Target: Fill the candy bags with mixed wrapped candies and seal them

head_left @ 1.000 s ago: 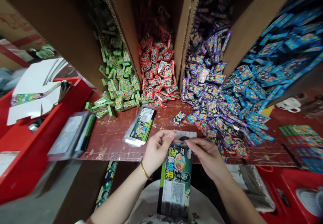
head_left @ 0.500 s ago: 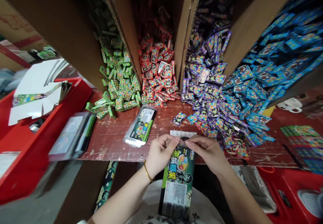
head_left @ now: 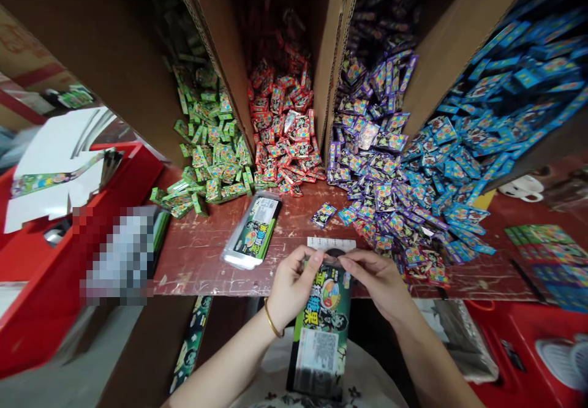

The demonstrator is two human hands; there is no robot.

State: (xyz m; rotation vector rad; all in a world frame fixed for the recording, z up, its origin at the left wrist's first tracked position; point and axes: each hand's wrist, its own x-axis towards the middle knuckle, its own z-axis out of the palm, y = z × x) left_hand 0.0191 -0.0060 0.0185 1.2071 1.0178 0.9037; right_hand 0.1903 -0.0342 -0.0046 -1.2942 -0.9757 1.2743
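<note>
A green and black candy package [head_left: 321, 322] with a printed front and a white label panel hangs below the table edge in front of my body. My left hand [head_left: 296, 282] pinches its top left, thumb against fingers. On the top right, my right hand [head_left: 374, 279] pinches likewise. Between the fingertips lies the clear top edge of the package; its exact fold is too small to tell. Just beyond the hands lies a white printed strip [head_left: 328, 242]. Another candy package [head_left: 255, 230] in a clear sleeve rests on the table to the left, apart from my hands.
Cardboard bins spill green [head_left: 215, 157], red [head_left: 291, 144], purple [head_left: 376, 169] and blue [head_left: 459, 157] small candy packs onto the red table [head_left: 193, 261]. A red crate [head_left: 138, 169] with white cards stands left. Colourful flat packs [head_left: 546, 261] lie right, above a red tub [head_left: 533, 328].
The view has shifted slightly. Both hands keep pinching the package top, and the fingertips have moved only a little.
</note>
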